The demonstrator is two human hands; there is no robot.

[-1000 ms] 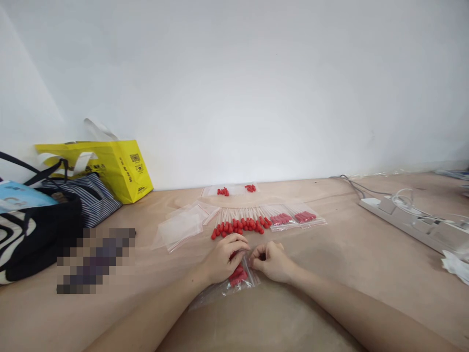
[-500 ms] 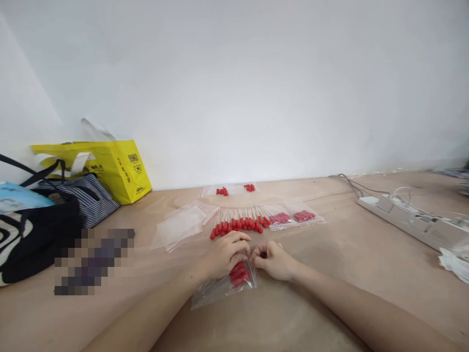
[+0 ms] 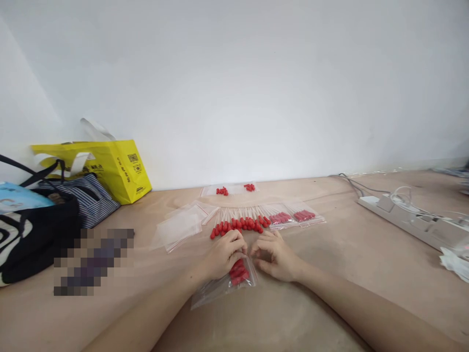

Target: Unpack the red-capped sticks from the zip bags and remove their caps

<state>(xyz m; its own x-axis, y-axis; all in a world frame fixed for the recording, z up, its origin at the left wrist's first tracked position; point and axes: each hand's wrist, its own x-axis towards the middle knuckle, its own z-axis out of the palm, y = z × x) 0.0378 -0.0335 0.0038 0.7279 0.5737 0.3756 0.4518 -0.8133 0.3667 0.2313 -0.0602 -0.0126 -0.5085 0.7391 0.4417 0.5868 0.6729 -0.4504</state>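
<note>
My left hand (image 3: 225, 254) is closed on a clear zip bag (image 3: 212, 294), its curled fingers at the bag's upper edge. Inside the bag lie several red tips (image 3: 239, 278); the rest of the contents is hidden by the hand. Just right of the bag's zip edge is my right hand (image 3: 276, 256), its fingers bent and its thumb held apart, with nothing visible between them. Beyond both hands, a fanned row of red-tipped sticks (image 3: 240, 224) lies on the table, red ends toward me.
Flat zip bags (image 3: 179, 227) are stacked left of the sticks. On the right lie two filled bags (image 3: 303, 215). Further back is another bag (image 3: 236, 188) with red-tipped pieces. A yellow bag (image 3: 124, 171) and a black bag (image 3: 40, 244) stand left; a power strip (image 3: 395, 215) lies right.
My right hand's fingers have spread from a pinch and moved slightly up beside the bag. My left hand has shifted a little, still on the bag.
</note>
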